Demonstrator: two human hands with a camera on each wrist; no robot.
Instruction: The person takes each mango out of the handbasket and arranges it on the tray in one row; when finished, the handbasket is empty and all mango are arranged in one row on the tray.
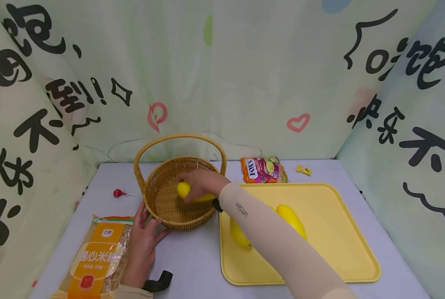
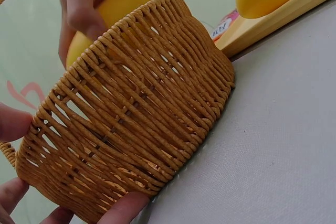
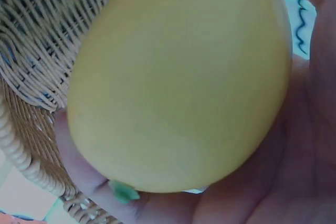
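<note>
My right hand [image 1: 200, 185] grips a yellow mango [image 3: 178, 87] inside the wicker basket [image 1: 158, 199]. A small green stem shows at the mango's end in the right wrist view. My left hand [image 1: 141, 238] rests against the outside of the basket's near left side. Its fingers [image 2: 123, 209] are spread along the woven wall, one touching near the rim. On the yellow tray [image 1: 338, 241] lie more yellow mangoes [image 1: 291, 219], partly hidden under my right sleeve. The basket's arched handle [image 1: 181, 136] stands upright.
Left of the basket lies a red lollipop [image 1: 118, 193]. A clear and orange food bag [image 1: 99, 253] is beside my left forearm. Behind the tray are a FOX'S candy bag [image 1: 263, 170] and a small yellow wrapped candy [image 1: 303, 170]. Printed curtains [image 1: 259, 83] enclose the table.
</note>
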